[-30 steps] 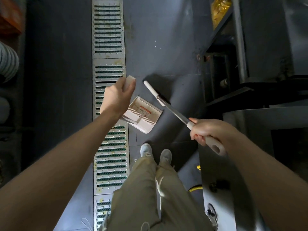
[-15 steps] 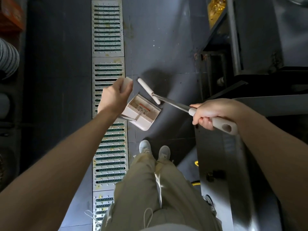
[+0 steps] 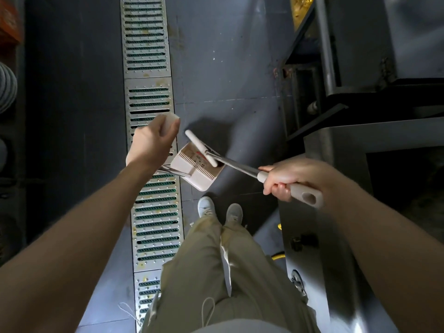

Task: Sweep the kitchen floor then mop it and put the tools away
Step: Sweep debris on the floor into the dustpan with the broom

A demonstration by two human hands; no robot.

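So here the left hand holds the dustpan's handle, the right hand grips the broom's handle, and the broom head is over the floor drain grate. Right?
Not quite. The head view shows the broom head over the dustpan, not over the floor drain grate, which runs to the left of it. The rest stands: the left hand holds the dustpan's handle and the right hand grips the broom's handle.

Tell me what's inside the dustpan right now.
The broom head overlaps the dustpan opening, across its comb teeth. A red-and-white label shows on the pan's inner wall. Any debris is hidden by the broom head or too small to tell.
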